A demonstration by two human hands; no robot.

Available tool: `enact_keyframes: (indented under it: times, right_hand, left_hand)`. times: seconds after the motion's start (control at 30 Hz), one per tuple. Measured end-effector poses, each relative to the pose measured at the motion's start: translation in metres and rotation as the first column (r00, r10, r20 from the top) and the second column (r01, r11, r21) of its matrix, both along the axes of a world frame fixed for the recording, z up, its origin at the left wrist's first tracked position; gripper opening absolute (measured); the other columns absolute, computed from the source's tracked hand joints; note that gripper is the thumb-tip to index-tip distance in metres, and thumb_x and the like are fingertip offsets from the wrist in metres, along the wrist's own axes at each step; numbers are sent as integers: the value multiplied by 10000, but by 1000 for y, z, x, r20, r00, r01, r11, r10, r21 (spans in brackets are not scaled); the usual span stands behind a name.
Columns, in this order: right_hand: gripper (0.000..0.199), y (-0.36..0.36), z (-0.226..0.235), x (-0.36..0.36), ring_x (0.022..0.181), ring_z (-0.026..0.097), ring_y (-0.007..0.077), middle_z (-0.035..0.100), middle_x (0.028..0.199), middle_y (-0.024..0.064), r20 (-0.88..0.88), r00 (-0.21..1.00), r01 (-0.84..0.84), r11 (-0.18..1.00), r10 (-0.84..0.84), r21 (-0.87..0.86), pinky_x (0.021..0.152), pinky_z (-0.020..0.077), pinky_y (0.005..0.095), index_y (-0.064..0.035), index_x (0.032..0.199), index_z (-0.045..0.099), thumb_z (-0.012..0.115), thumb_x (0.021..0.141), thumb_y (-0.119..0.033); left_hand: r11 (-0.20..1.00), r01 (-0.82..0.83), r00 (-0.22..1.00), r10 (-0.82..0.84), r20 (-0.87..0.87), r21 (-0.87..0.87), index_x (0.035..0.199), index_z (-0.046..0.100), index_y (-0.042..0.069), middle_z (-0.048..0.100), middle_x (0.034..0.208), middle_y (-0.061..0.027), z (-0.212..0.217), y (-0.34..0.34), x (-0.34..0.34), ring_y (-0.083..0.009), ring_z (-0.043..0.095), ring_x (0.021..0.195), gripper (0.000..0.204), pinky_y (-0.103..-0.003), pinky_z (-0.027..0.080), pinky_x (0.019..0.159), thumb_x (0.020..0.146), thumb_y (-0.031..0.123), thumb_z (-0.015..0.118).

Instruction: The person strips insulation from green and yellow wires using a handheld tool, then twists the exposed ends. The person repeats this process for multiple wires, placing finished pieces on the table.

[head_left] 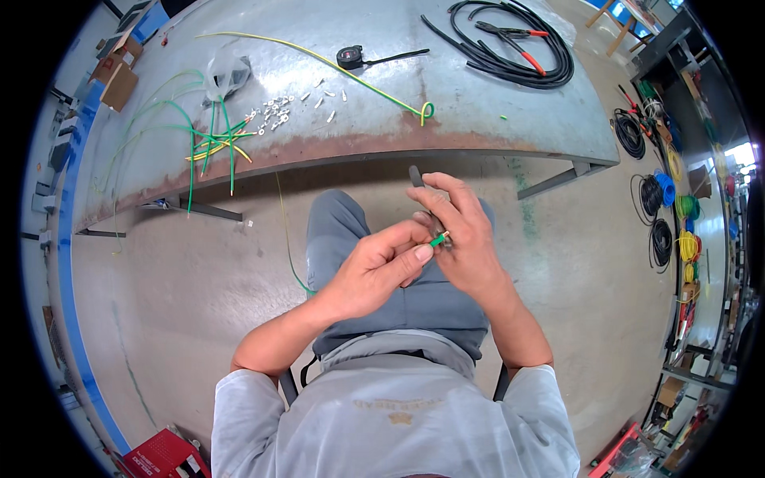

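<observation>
Pinching the green wire in your left hand, feed it squarely toward two o'clock into the tool your right hand clasps.

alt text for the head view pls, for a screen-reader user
Seen from above, a seated person's left hand pinches the end of a green wire into a dark hand tool gripped by the right hand. Ahead, a grey metal table holds green and yellow wires, small white terminals and coiled black cable.

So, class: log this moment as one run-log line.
left hand: pinches green wire | right hand: holds dark tool at wire end | table: loose terminals
</observation>
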State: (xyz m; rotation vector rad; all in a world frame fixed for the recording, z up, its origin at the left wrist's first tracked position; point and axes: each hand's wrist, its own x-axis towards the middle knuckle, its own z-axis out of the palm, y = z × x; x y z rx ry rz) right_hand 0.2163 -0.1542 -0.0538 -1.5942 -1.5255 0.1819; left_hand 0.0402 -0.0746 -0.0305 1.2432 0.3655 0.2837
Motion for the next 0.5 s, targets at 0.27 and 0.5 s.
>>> enact_keyframes:
  times: [0.27,0.5]
  right_hand:
    - [380,5,-7,3,1195,659,401,648,1343,185,-9,998,-68,996,69,65,935,580,458,-12,1127,677,792,769,47]
    - [377,8,-10,7,1186,667,404,677,1251,196,54,996,-76,988,69,137,929,575,474,-10,1061,655,799,715,38]
  left_hand:
    - [1000,-5,1000,5,19,4,1181,628,12,486,767,28,-3,2,-3,-58,429,695,224,-258,378,618,1119,218,565]
    - [999,-26,998,25,51,20,1182,639,15,467,739,58,-7,0,0,-35,389,633,216,-243,304,545,1122,212,571]
